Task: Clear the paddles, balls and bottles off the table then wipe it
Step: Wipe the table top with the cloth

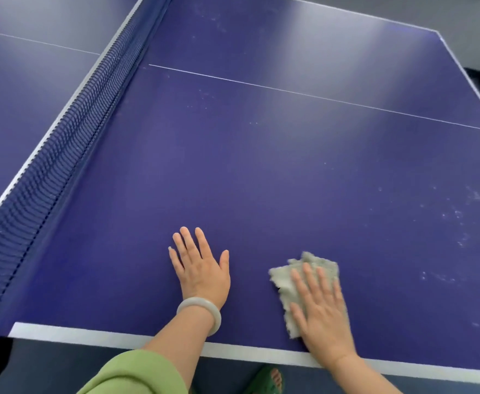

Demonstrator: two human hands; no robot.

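Clutter seems cleared; right grip presses flat on my cloth, left grip flat on the counter; specks await wiping.

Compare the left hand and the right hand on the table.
The left hand lies on the bare table; the right hand presses a pale cloth. The left wrist wears a pale bangle; the right wrist is bare. The left arm shows a green sleeve; the right forearm shows none. Both lie palm down, fingers straight.
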